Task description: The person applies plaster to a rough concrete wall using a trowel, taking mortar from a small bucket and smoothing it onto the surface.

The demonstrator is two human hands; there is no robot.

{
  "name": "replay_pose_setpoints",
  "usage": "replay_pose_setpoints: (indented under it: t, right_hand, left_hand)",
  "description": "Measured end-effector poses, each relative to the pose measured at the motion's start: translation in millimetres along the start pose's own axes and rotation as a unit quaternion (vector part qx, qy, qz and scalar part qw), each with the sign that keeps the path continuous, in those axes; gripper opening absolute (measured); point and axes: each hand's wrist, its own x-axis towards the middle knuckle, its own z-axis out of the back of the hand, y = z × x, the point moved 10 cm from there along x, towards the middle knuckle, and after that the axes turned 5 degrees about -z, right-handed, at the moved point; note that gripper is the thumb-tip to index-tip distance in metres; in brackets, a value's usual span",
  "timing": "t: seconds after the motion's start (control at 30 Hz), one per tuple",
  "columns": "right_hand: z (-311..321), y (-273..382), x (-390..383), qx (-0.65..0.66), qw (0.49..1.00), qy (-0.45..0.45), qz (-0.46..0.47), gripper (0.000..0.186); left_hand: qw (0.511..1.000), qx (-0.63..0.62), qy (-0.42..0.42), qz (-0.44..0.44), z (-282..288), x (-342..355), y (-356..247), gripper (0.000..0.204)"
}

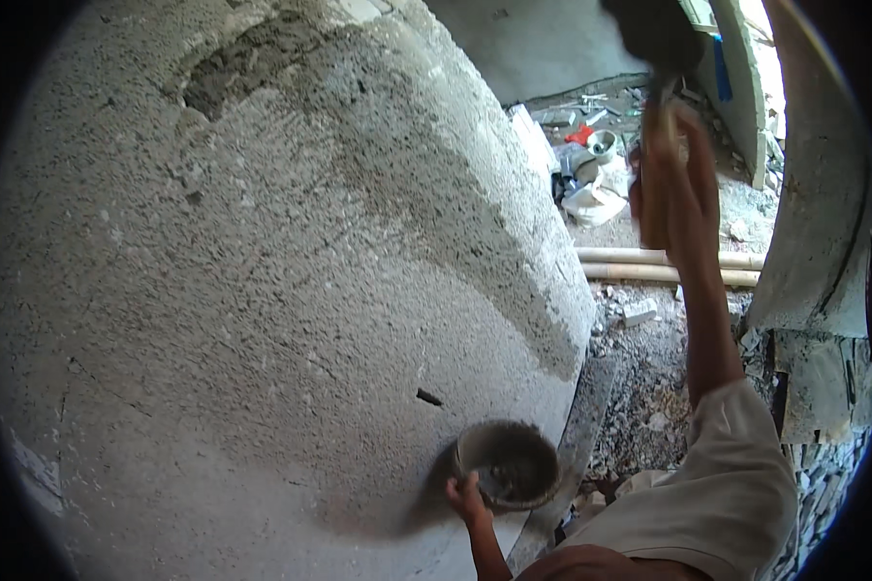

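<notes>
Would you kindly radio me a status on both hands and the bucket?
Left hand gripping bucket by its rim, grey material inside. Right hand raised, gripping wooden-handled tool. Rubble on ground, right of bucket.

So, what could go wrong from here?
The bucket, gripped at its rim by the left hand, might tip and spill its grey contents. The raised tool could slip from the right hand. Loose rubble near the wall could make the person stumble.
</notes>
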Motion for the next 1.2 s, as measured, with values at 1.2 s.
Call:
replay_pose_setpoints:
  t: [1.2]
  right_hand:
    - [-46.0, -206.9, -318.2, -0.465, 0.59, 0.66, 0.01, 0.029]
  left_hand:
    - [0.976, -0.109, 0.188, -0.018, -59.2, -20.8, -91.9, 0.023]
